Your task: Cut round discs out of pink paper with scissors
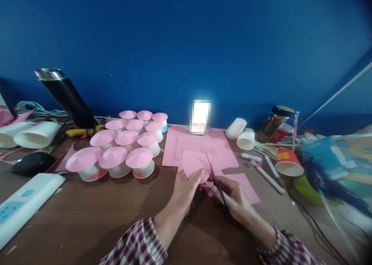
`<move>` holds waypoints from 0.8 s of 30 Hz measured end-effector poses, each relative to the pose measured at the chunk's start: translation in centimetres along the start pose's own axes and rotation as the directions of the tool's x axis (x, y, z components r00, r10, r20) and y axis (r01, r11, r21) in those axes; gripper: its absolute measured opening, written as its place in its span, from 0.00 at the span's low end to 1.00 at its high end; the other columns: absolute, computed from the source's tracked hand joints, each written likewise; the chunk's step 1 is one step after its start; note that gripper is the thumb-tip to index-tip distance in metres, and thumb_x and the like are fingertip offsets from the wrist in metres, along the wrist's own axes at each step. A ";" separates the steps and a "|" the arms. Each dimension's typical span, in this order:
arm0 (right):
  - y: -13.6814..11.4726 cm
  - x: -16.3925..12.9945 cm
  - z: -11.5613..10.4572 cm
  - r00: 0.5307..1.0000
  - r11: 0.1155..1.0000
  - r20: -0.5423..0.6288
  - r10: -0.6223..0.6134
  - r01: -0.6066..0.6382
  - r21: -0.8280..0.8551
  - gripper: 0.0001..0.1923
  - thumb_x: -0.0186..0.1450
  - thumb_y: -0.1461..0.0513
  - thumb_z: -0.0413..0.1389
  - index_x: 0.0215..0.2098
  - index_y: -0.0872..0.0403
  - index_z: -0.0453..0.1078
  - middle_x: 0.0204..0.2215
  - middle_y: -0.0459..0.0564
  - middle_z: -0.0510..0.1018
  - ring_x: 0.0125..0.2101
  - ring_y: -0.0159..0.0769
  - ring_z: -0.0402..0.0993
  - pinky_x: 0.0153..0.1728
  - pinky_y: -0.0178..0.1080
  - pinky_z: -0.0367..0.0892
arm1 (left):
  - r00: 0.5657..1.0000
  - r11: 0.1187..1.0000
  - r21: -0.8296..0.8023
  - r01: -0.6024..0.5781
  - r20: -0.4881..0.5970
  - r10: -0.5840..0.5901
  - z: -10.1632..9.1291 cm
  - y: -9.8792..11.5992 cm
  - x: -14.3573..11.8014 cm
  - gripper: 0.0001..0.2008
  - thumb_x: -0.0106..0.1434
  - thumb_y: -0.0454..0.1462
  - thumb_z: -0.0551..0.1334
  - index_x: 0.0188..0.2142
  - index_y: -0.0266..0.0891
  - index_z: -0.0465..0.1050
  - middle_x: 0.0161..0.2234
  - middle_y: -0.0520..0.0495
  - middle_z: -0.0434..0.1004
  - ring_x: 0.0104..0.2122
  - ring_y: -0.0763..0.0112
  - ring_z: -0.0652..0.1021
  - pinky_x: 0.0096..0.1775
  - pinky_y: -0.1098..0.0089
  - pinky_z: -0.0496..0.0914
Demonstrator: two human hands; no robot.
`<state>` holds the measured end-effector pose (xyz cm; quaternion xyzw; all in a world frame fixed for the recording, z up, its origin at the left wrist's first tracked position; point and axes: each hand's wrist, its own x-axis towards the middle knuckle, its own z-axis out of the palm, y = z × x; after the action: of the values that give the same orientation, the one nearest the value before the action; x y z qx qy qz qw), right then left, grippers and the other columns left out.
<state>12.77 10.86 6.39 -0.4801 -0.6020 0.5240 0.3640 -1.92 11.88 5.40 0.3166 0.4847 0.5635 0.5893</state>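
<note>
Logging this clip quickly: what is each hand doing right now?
Left hand: closed on a pink paper piece, pinching its edge.
Right hand: closed on scissors, blades in the pink paper.

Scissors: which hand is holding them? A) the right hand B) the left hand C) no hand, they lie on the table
A: the right hand grips the scissors, blades pointing up into the pink paper that the left hand holds.
</note>
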 end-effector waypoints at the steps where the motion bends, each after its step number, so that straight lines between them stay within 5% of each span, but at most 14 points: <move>1: 0.0 0.0 0.0 1.000 1.000 -0.001 -0.005 0.005 -0.002 0.24 0.59 0.51 0.58 0.43 0.63 0.70 0.22 0.47 0.70 0.21 0.29 0.62 0.20 0.31 0.60 | 1.000 1.000 0.000 -0.009 0.005 0.009 -0.1 -0.1 0.0 0.13 0.52 0.42 0.66 0.26 0.32 0.73 0.19 0.49 0.71 0.19 0.75 0.68 0.22 0.74 0.62; 24: 0.2 0.0 -0.1 0.998 0.996 0.018 -0.065 0.065 -0.057 0.20 0.61 0.53 0.57 0.43 0.62 0.71 0.26 0.51 0.74 0.25 0.32 0.68 0.23 0.31 0.63 | 1.000 1.000 -0.010 0.004 0.009 -0.004 -0.1 -0.2 0.1 0.14 0.53 0.42 0.65 0.31 0.30 0.75 0.25 0.43 0.76 0.24 0.70 0.74 0.25 0.72 0.66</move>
<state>12.90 10.89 6.24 -0.4664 -0.6350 0.4982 0.3620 -1.99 11.96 5.12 0.3153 0.4799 0.5632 0.5942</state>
